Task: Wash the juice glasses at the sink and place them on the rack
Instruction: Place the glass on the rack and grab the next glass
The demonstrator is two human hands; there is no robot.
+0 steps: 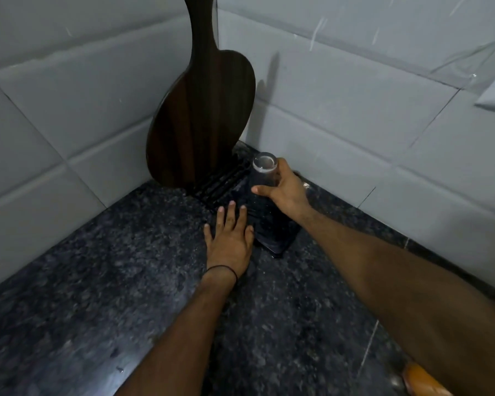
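Inspection from the head view.

1. Edges: the rack [277,240], dark and slatted, sits on the surface [97,267] in the corner where the two tiled walls [69,95] meet. Its right side runs close along the right-hand wall. Its near corner points toward me.
2. Open room: dark speckled surface lies open to the left of the rack and in front of it. The far end of the rack is taken up by a wooden cutting board [203,118], which stands on end and leans into the corner.
3. Right grip [286,190]: fingers and thumb are curled round the glass [265,172], holding it by its side.
4. Task item: the glass is over the middle of the rack, one end turned up toward the camera. I cannot tell whether its lower end touches the slats.
5. Left grip [229,238]: spread flat with straight fingers, palm down on the surface, fingertips at the rack's left edge. A thin dark band [222,270] circles the wrist.
6. Count: one glass, one rack, one board, two hands. One orange object [420,378] shows at the lower right edge, unidentifiable.
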